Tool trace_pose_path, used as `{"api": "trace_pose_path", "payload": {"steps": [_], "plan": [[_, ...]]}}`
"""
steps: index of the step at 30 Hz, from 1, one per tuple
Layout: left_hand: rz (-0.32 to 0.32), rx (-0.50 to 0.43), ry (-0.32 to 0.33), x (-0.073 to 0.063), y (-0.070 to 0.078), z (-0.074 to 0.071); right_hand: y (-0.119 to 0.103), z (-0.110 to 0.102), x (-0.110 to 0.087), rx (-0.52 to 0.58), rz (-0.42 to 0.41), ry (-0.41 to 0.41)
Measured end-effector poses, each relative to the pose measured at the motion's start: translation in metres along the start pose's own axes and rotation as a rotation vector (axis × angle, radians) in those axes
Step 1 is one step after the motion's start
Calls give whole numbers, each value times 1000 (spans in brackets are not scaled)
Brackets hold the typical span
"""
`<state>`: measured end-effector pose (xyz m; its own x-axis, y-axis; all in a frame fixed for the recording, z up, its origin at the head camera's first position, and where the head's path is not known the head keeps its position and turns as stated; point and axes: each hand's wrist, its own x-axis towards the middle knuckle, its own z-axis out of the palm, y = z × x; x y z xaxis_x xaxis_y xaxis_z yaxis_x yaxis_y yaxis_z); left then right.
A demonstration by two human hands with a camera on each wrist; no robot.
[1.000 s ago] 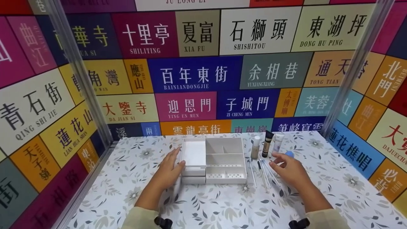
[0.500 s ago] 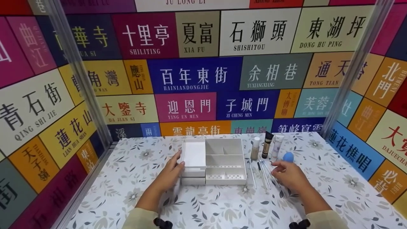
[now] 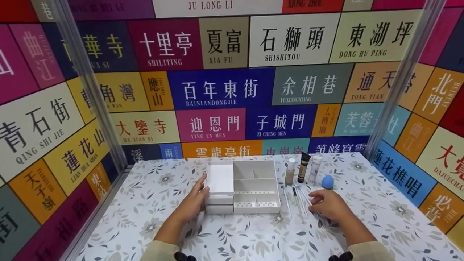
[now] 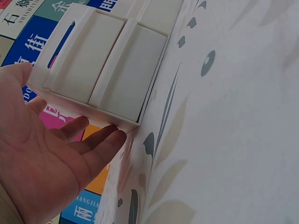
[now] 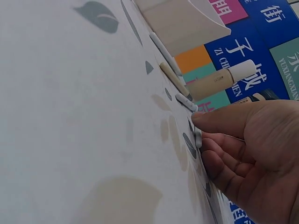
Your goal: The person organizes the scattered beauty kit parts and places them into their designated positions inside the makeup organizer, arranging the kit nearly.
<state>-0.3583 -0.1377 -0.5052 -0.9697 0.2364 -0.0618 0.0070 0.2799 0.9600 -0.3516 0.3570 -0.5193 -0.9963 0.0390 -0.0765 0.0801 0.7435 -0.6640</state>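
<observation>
Left hand point(image 3: 192, 205), fingers extended, touches the white drawer organizer point(image 3: 220, 177); right hand point(image 3: 329, 207), curled, adjoins slim pen-like sticks point(image 3: 299, 206) right of it, grip indeterminable; sticks appear light, stiff, roll-prone: pinch mid-length

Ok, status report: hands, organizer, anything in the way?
Left hand alongside white organizer. Right hand at thin sticks, grip unclear. Organizer on table. Blue sponge just beyond right hand.

Left hand point(image 3: 193, 203), fingers extended; right hand point(image 3: 329, 205), at least 2 fingers curled.
</observation>
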Motion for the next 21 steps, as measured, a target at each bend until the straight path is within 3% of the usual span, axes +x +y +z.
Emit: {"api": "trace_pose_path", "payload": {"steps": [10,17,21], "plan": [[-29,-15,10,2,-3,0,-6,1,-2,6,52,-5],[-69,-67,-25,1,0,1,-6,0,-3,39,95,5],[-82,-88,-38,0,2,1,-9,-4,-6,57,77,23]]}}
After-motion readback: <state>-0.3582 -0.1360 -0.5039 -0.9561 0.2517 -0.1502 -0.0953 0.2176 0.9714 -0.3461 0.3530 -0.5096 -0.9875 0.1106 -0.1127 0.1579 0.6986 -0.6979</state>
